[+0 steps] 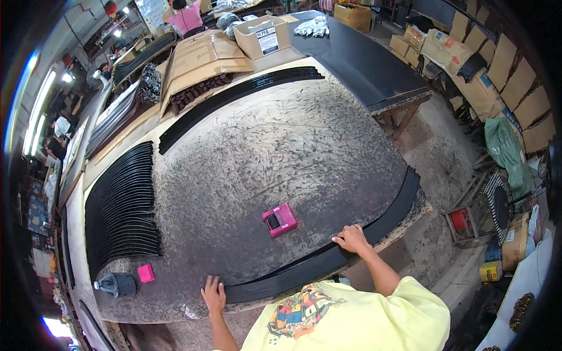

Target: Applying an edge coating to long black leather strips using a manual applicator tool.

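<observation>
A long, curved black strip (293,279), apparently layered, runs along the near edge of the worn table (275,146). My left hand (213,294) rests at its left end with fingers apart. My right hand (352,240) has its fingers bent over the strip's upper edge farther right, holding it. Above the strip lies a pink-and-black device (280,220). A small pink block (146,272) and a clear bottle of dark contents (117,285) stand at the lower left.
Ridged black strips (120,205) cover the table's left side, and another bundle (240,88) curves along its back. Cardboard (205,50), an open box (260,38) and a dark side table (369,64) lie beyond. Clutter (503,152) lines the right; people (184,14) are in the background.
</observation>
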A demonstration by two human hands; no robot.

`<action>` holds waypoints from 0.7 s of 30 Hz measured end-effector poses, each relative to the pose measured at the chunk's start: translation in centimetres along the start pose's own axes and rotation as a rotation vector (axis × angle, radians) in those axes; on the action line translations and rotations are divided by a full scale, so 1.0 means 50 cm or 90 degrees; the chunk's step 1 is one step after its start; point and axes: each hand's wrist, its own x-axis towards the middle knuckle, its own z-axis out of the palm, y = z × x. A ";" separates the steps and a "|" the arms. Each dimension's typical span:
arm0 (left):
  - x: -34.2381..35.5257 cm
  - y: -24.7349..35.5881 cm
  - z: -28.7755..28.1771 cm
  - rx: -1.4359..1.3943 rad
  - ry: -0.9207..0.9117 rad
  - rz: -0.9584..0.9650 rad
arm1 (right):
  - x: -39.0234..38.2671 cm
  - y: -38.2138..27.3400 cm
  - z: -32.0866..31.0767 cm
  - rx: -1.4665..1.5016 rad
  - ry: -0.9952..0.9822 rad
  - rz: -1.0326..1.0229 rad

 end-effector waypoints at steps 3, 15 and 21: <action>0.005 0.014 -0.019 0.000 -0.070 -0.039 | 0.017 0.011 0.017 -0.018 0.013 -0.048; 0.094 0.133 -0.033 -0.064 -0.224 0.172 | 0.136 0.095 -0.189 -0.342 0.075 -0.068; 0.232 0.449 -0.021 -0.294 -0.299 0.385 | 0.206 -0.034 -0.202 0.093 0.021 -0.304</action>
